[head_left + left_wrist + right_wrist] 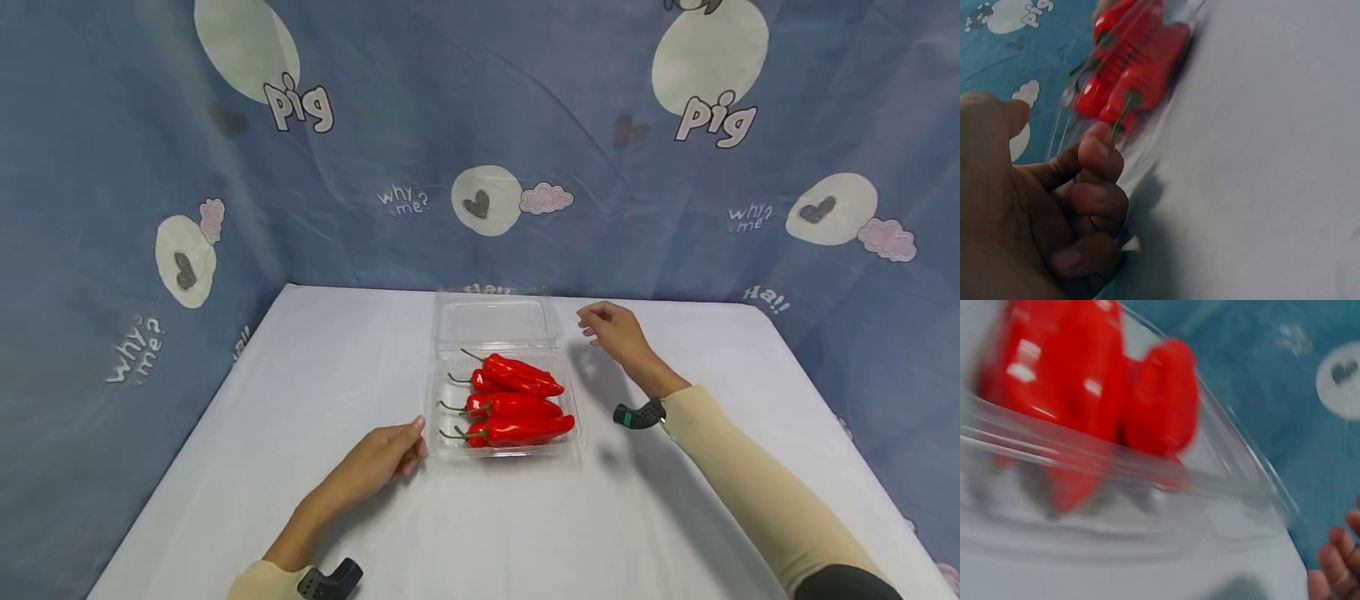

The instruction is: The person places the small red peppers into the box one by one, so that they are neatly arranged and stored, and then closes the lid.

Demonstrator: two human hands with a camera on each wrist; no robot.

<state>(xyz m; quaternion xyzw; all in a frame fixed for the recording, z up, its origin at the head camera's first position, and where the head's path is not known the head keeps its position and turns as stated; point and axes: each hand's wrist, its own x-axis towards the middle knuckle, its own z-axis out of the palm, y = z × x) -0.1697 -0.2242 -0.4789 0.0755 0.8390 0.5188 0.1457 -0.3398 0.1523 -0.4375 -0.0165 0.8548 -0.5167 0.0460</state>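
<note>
Several red peppers [521, 429] with thin green stems lie side by side in a clear plastic clamshell box [517, 452], stems to the left. Its hinged lid [495, 323] is folded back, away from the person. At the box's near left corner is my left hand [378, 457]; the left wrist view shows its fingers [1099, 199] loosely curled, the thumb apart, nothing held. My right hand [615, 333] hovers right of the lid with relaxed, slightly bent fingers and holds nothing. In the right wrist view only its fingertips [1338, 562] show, beyond the box's side wall.
The box rests on a white-covered table [337, 350]. A blue printed cloth [360, 150] hangs behind the table and along its sides. Each wrist wears a dark band, the left band [330, 579] and the right band [639, 414].
</note>
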